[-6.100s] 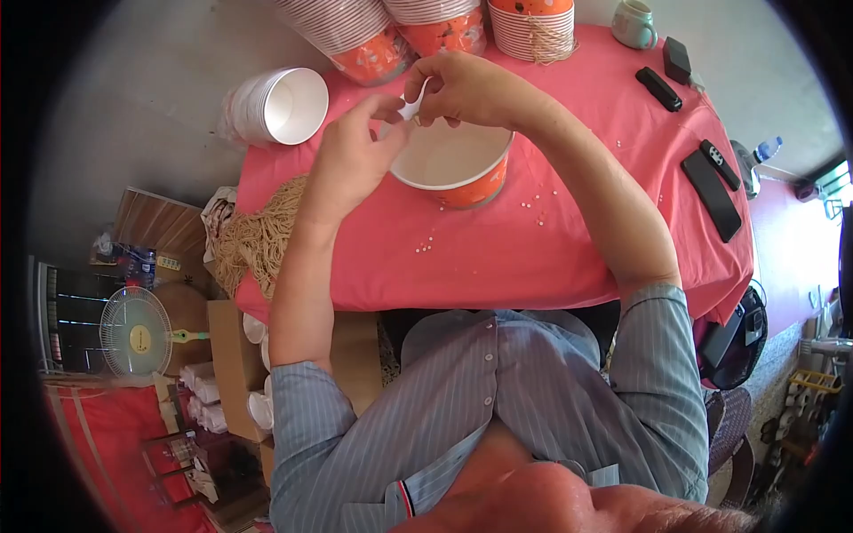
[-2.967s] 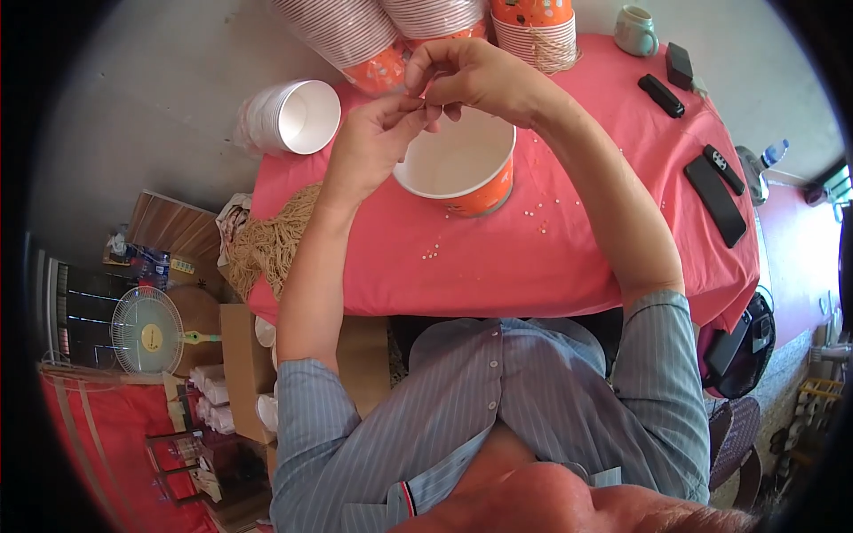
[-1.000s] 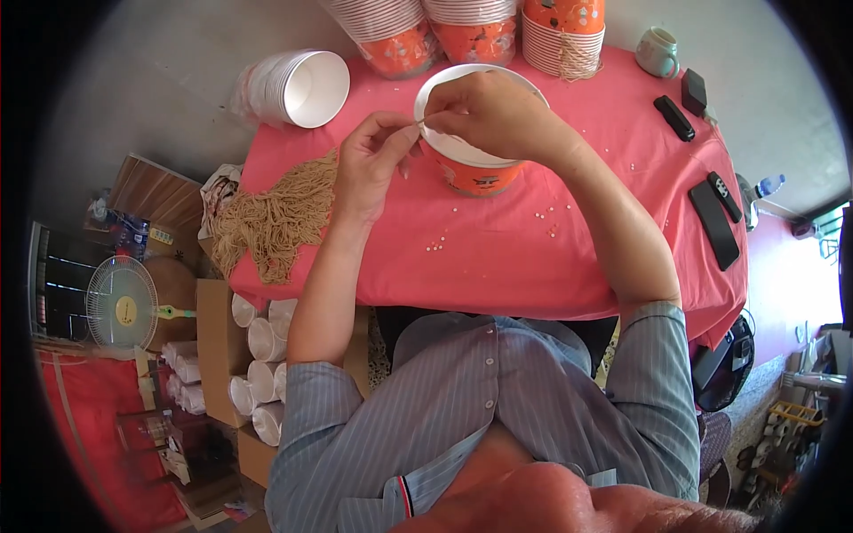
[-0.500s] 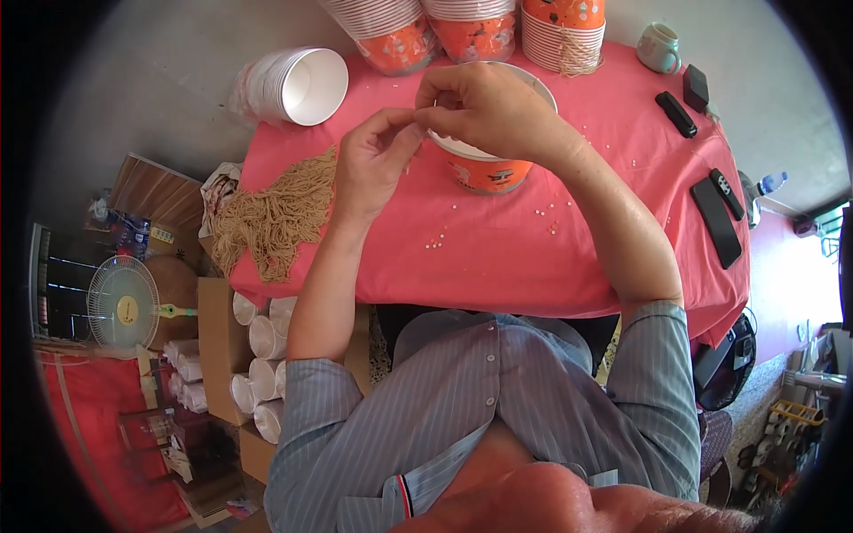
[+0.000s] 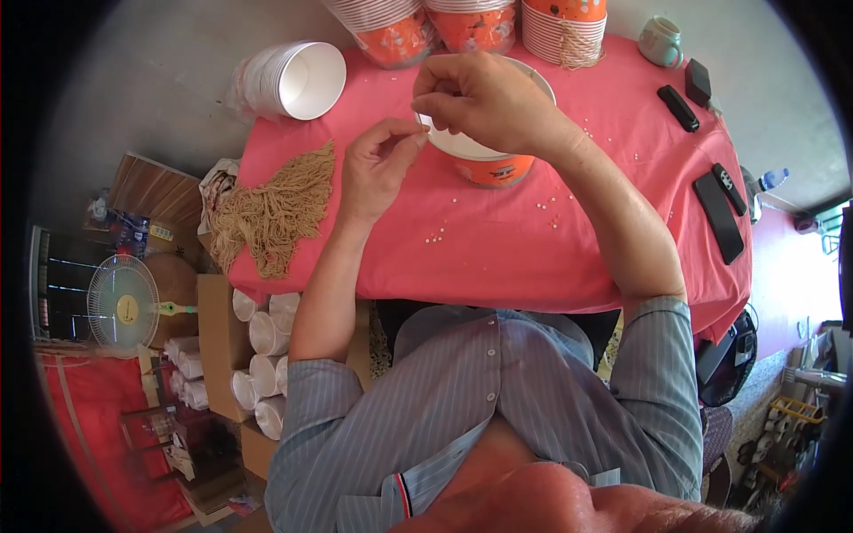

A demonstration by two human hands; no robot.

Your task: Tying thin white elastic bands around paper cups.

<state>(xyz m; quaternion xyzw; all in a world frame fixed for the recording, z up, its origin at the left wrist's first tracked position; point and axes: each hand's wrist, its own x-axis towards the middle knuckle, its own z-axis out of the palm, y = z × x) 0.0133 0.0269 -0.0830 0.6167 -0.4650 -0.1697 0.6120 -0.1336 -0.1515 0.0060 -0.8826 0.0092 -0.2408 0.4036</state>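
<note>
An orange printed paper bucket (image 5: 494, 171) with a white rim stands near the middle of the pink-covered table, partly hidden by my right hand. My left hand (image 5: 378, 169) is at the left of its rim, thumb and forefinger pinched together on something too small to make out. Over the bucket's opening, my right hand (image 5: 484, 102) curls its fingers in a pinch close to the left fingertips. What it holds, if anything, is hidden. A tan bundle of cords (image 5: 275, 213) lies left of my left hand.
Stacked orange buckets (image 5: 382, 40) line the back, one stack (image 5: 564, 40) with cords on it. White tubs (image 5: 311, 82) lie nested at back left. A mug (image 5: 661, 43), a black phone (image 5: 718, 218) and a small black device (image 5: 678, 108) sit at right. Small pale bits (image 5: 435, 235) dot the pink cloth (image 5: 480, 275).
My fingertips, pressed together before, have drawn slightly apart. The left hand sits a little lower, and the right hand has moved slightly up and left.
</note>
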